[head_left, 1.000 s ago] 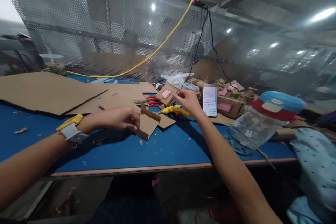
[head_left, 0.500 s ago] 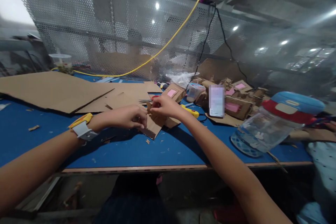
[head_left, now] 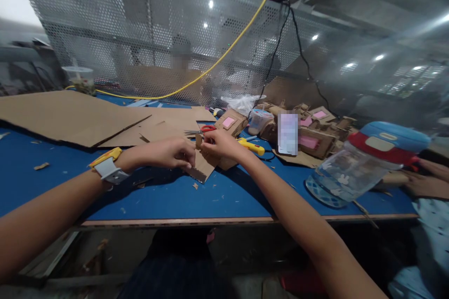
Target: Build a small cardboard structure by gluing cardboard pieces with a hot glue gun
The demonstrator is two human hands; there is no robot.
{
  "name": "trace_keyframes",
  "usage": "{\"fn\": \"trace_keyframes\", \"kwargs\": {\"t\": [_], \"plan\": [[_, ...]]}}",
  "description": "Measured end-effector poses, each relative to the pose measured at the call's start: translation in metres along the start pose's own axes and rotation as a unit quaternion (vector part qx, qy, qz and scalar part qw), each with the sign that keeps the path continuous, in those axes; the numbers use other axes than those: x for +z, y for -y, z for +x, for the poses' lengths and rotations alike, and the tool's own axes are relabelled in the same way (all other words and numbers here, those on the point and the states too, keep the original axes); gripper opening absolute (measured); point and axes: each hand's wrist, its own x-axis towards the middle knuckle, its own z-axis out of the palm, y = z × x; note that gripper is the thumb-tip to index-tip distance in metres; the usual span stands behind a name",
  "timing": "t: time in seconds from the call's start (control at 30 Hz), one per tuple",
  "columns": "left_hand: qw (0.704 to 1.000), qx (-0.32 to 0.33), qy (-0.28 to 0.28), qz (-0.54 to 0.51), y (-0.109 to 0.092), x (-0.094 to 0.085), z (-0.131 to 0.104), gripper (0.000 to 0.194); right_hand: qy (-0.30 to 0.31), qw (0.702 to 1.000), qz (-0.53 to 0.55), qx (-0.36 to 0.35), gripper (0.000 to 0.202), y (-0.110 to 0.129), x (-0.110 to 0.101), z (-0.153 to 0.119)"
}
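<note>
My left hand (head_left: 177, 153) is closed over the left edge of a small cardboard piece (head_left: 204, 167) lying on the blue table (head_left: 154, 201). My right hand (head_left: 219, 144) pinches a small brown cardboard scrap (head_left: 199, 141) just above that piece. Red-handled scissors (head_left: 208, 128) lie right behind my right hand. A yellow tool (head_left: 252, 146) rests to the right of it, and a cardboard box with a pink patch (head_left: 229, 122) stands behind.
Large cardboard sheets (head_left: 70, 114) cover the back left. A phone (head_left: 287, 134) stands upright before cardboard models (head_left: 315, 142). A clear bottle (head_left: 351, 173) is at the right, beside another person's hand (head_left: 426, 180). A yellow cable (head_left: 224, 58) hangs behind.
My right hand's pinched scrap now shows more clearly between my hands, which have barely moved. At the far right, another person's hands have come further into view beside the bottle.
</note>
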Motion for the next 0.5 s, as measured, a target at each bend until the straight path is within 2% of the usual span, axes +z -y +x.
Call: {"fn": "trace_keyframes", "kwargs": {"t": [0.5], "plan": [[1.0,0.001,-0.003,-0.005,0.0004,0.0001,-0.0005,0.012,-0.007,0.999,0.042,0.017,0.028,-0.0024,-0.0002,-0.0001]]}}
